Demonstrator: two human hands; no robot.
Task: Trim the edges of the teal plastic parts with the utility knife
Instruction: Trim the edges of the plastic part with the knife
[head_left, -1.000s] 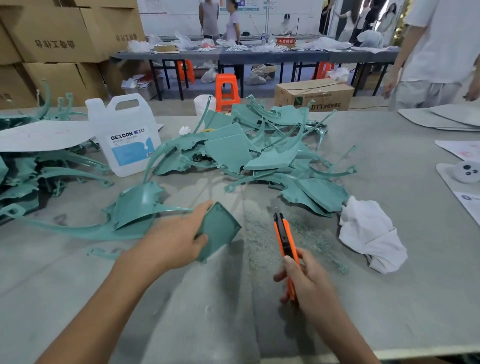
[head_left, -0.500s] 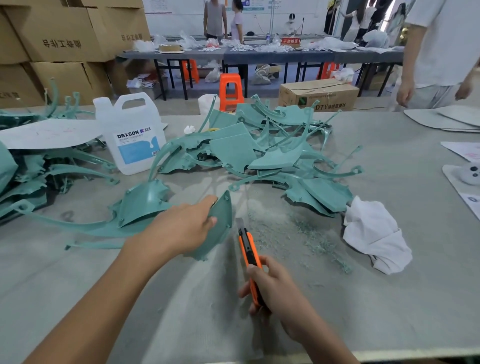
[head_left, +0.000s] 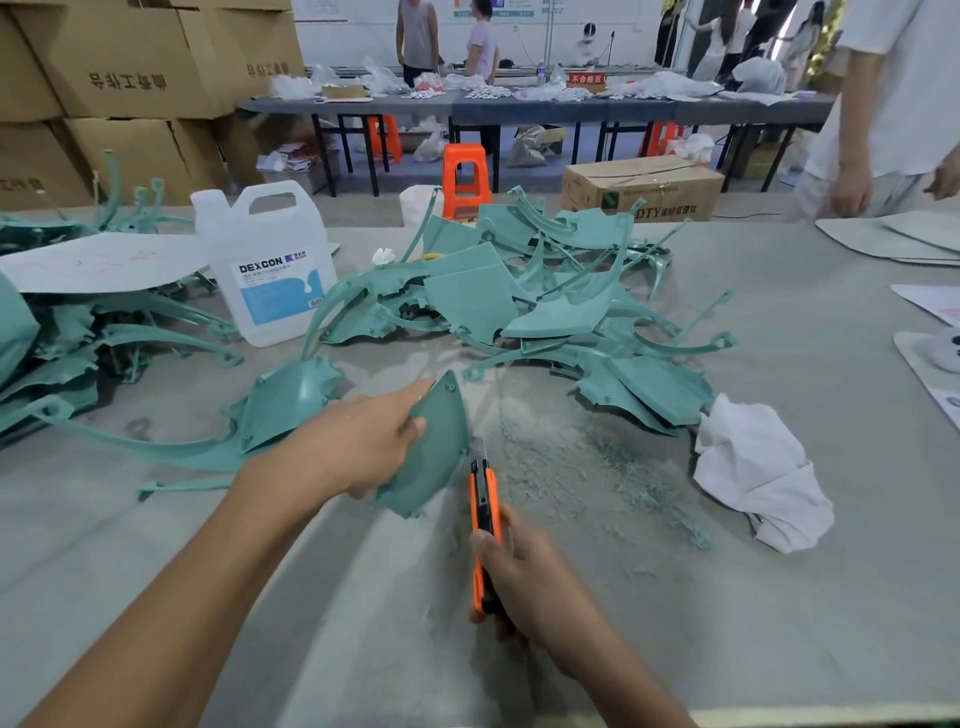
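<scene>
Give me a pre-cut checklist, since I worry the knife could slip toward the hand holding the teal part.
1. Part held: left hand grips the teal part, thumb on its face: ok.
2. Knife held: right hand wraps the knife handle: ok.
3. Blade out: blade shows at the part's right edge: ok.
4. Left fingers off the blade's path: thumb is clear, those behind the part are hidden: cannot tell.
5. Part braced on the table: cannot tell.
</scene>
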